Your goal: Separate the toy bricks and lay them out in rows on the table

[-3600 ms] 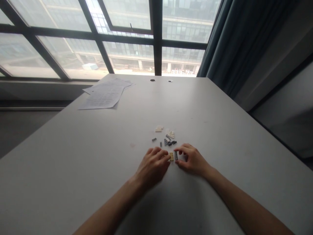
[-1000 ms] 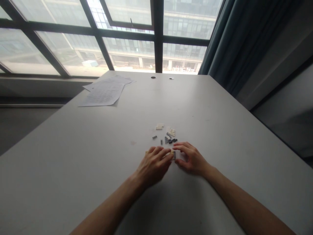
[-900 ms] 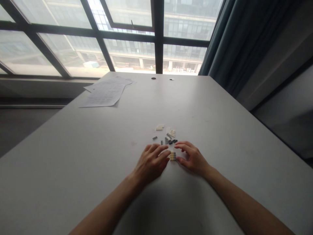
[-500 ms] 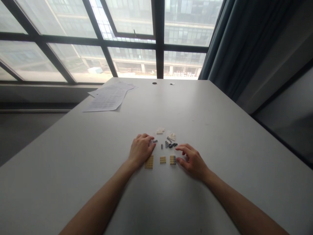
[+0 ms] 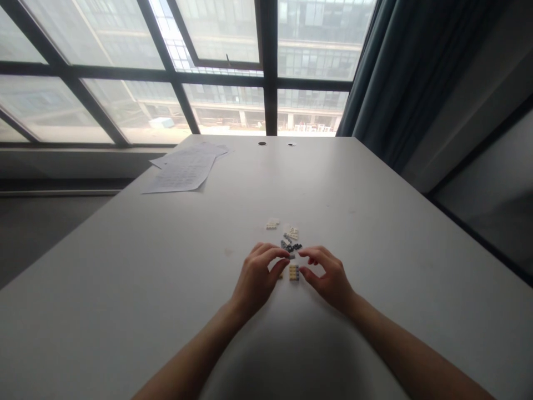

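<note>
My left hand has its thumb and fingertips closed on a small grey building brick, which pokes out towards the right. My right hand is open, thumb and index finger apart, just right of a tan brick with a grey strip on its right side; I cannot tell whether the thumb touches it. A second tan piece peeks out from under my left hand, which hides the rest of it. Beyond my fingers lie dark and grey pieces.
White studded pieces lie farther back, one group to the left and another to the right. Printed papers rest on the far left of the white table. Windows and a dark curtain stand behind.
My left hand has moved right, carrying the small grey brick, and now covers the larger tan plate and most of the middle tan piece. My right hand has barely shifted.
</note>
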Demonstrator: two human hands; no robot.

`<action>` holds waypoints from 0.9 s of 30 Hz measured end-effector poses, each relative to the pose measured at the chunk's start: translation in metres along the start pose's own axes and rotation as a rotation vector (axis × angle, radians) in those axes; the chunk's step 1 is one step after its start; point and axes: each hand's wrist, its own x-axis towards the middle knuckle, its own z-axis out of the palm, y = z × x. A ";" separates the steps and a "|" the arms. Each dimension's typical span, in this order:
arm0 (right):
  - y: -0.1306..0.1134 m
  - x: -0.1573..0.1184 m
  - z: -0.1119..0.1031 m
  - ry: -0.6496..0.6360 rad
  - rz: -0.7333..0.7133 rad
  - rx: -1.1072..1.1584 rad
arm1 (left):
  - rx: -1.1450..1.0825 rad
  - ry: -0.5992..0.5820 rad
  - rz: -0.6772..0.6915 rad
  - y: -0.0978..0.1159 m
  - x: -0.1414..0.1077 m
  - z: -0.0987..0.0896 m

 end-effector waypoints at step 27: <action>-0.020 -0.002 0.002 0.057 0.021 0.213 | -1.162 -0.276 -0.761 0.027 -0.013 0.020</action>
